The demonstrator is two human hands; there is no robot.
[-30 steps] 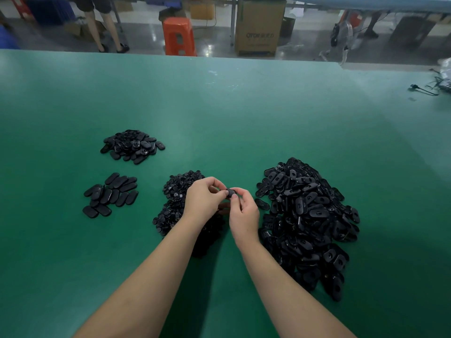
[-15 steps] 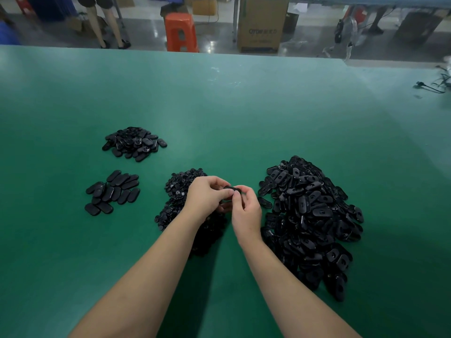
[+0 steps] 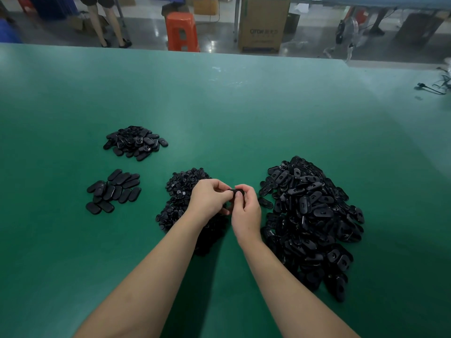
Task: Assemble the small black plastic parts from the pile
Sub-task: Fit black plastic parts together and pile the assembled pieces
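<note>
Both hands meet just above the green worktop [image 3: 219, 98], between two heaps of black parts. Left hand [image 3: 210, 199] and right hand [image 3: 246, 211] each pinch one end of a single black oval part [image 3: 236, 191], held up at the fingertips; whether a second, smaller piece is already seated inside it is hidden by the fingers.

What matters most for the next move is how that part lies: its long axis runs left to right between the two hands, so each thumb sits at one end and can press inward or down. I judge the step in hand to be snapping the pieces together.

Supply sits close on either side. A heap of small round pieces [image 3: 185, 191] lies directly under and beyond the left hand, nearer that hand. A large pile of oval shells [image 3: 314, 215] lies just right of the right hand, within easy reach. Further left, well apart from the hands, sit a row of flat oval pieces [image 3: 114, 191] and a smaller mound [image 3: 135, 142] beyond it, probably finished work.
</note>
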